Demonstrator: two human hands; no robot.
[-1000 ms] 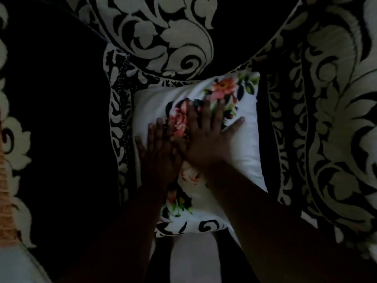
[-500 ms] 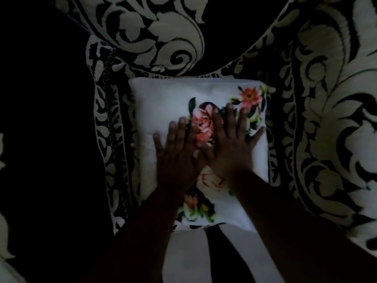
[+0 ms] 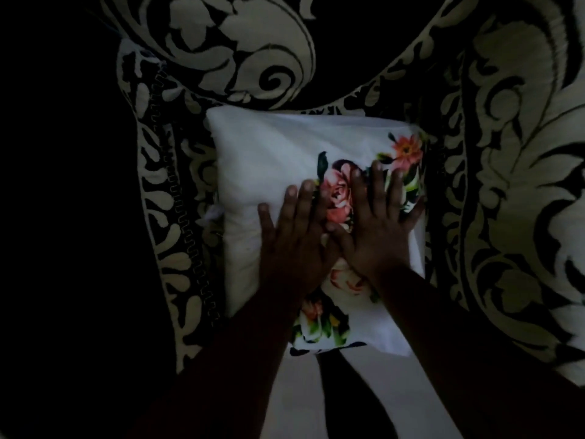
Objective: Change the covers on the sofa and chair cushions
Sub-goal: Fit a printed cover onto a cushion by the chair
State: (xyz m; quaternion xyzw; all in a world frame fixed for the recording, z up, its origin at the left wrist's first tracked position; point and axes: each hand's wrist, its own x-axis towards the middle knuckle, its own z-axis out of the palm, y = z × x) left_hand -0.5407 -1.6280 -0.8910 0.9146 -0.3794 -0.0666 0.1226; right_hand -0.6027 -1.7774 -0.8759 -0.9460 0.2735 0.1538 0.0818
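no readable text, labels or numbers anywhere

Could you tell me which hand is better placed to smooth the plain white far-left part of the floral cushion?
Left. The left hand lies flat beside the cushion's bare white part; the right hand presses the flower print near the right edge.

Matt, smooth white floral cloth cushion cover (image 3: 262, 172); seemingly woven, textured black-and-cream damask upholstery (image 3: 522, 185).

Black-and-cream patterned sofa seat (image 3: 522, 191), white floral cushion (image 3: 269, 160) flat on it
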